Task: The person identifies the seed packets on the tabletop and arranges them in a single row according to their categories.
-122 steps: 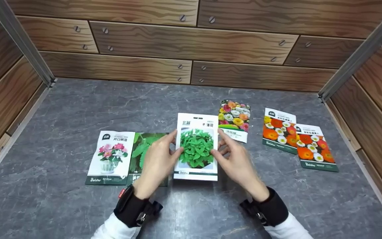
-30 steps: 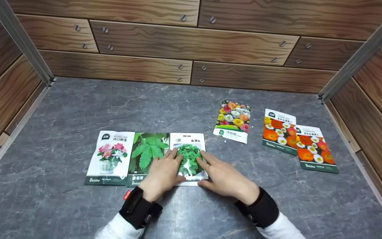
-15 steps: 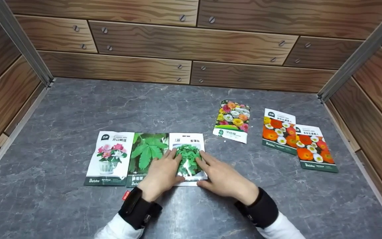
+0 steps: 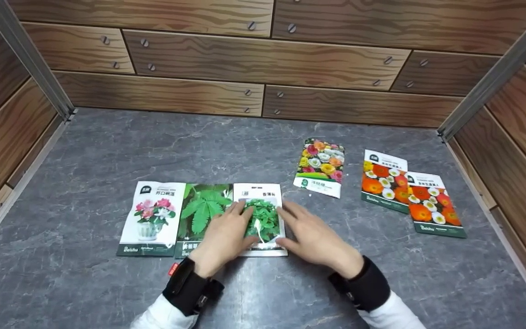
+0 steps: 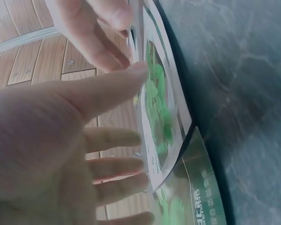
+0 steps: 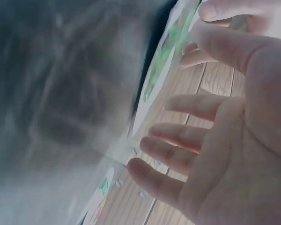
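In the head view a white seed packet with a green mint plant [image 4: 263, 217] lies flat, its left edge against a green leaf seed packet [image 4: 203, 208]. My left hand [image 4: 224, 235], fingers straight, rests across the two packets where they meet. My right hand [image 4: 315, 233] is spread at the mint packet's right edge, thumb and fingertips over that edge. Whether those fingertips touch it I cannot tell. The left wrist view shows the left thumb [image 5: 117, 86] over the mint packet. In the right wrist view the right fingers [image 6: 178, 136] are extended, holding nothing.
Left of the leaf packet lies a pink flower packet [image 4: 151, 219]. A packet of mixed roses-like blooms [image 4: 321, 160] lies behind the right hand. Two orange poppy packets [image 4: 384, 180] overlap farther right. Wood-patterned walls [image 4: 263, 55] enclose the grey marbled table [image 4: 176, 141].
Earlier both hands held the mint packet raised; it has since been laid down beside the leaf packet. In the last half second my right hand has shifted slightly right, off the packet's front.
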`<state>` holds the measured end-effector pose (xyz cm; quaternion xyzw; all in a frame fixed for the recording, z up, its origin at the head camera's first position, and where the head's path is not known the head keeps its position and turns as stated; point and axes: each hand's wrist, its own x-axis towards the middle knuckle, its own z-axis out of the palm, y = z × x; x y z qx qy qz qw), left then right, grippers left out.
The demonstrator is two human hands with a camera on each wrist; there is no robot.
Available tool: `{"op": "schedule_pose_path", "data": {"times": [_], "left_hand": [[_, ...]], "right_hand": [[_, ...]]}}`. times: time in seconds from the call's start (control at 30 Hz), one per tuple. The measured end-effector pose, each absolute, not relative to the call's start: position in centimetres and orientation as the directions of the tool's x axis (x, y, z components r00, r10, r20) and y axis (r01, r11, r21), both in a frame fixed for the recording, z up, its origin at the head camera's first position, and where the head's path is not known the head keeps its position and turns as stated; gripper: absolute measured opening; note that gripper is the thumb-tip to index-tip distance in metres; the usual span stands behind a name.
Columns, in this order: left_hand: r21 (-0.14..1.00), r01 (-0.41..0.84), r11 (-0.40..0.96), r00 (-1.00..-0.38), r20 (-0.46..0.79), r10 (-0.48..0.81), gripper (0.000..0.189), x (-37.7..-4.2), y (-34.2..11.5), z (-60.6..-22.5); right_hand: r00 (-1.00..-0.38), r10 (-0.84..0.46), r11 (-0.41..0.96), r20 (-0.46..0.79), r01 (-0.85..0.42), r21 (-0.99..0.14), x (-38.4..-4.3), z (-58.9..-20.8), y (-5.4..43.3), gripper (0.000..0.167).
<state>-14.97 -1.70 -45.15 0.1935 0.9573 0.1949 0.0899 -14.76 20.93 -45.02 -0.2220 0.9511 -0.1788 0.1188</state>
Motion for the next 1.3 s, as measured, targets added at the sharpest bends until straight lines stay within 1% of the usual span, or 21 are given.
{"op": "schedule_pose_path", "data": {"times": [0.13, 0.3, 0.43, 0.57, 0.67, 0.8, 0.93, 1.03, 1.3], "left_hand": [[0.502, 0.374, 0.78, -0.906, 0.017, 0.423, 0.066, -15.2, -1.2, -45.5], [0.578, 0.378, 0.724, -0.911, 0.093, 0.402, 0.058, -15.5, -0.1, -45.7], [0.633, 0.364, 0.684, -0.917, 0.113, 0.383, 0.054, -16.2, 1.3, -45.2], [0.692, 0.333, 0.641, -0.925, 0.109, 0.364, 0.052, -18.0, 2.9, -44.7], [0.714, 0.309, 0.628, -0.934, 0.103, 0.343, 0.05, -19.3, 4.0, -44.7], [0.713, 0.286, 0.64, -0.939, 0.075, 0.335, 0.047, -21.0, 5.7, -44.7], [0.686, 0.288, 0.668, -0.941, 0.072, 0.331, 0.045, -22.7, 7.8, -45.1], [0.645, 0.304, 0.701, -0.942, 0.092, 0.324, 0.042, -23.9, 9.0, -45.5], [0.552, 0.289, 0.782, -0.942, 0.018, 0.336, 0.038, -25.4, 10.6, -46.1]], "right_hand": [[-0.906, -0.408, 0.857, -0.116, -0.336, -0.391, -15.1, -44.7, 22.2, 0.074], [-0.934, -0.341, 0.872, -0.105, -0.272, -0.406, -16.0, -44.7, 24.1, 0.069], [-0.959, -0.263, 0.886, -0.103, -0.197, -0.419, -17.3, -44.8, 26.0, 0.07], [-0.978, -0.174, 0.904, -0.117, -0.112, -0.412, -19.2, -45.0, 28.0, 0.072], [-0.984, -0.122, 0.907, -0.127, -0.058, -0.418, -20.7, -45.3, 29.1, 0.071], [-0.99, -0.068, 0.904, -0.121, -0.01, -0.427, -22.6, -45.7, 30.3, 0.066], [-0.992, -0.018, 0.908, -0.124, 0.036, -0.417, -24.0, -45.8, 31.2, 0.068], [-0.989, 0.011, 0.903, -0.144, 0.072, -0.423, -24.4, -45.8, 31.2, 0.07], [-0.99, 0.024, 0.891, -0.141, 0.086, -0.446, -24.5, -45.6, 29.3, 0.07]]}}
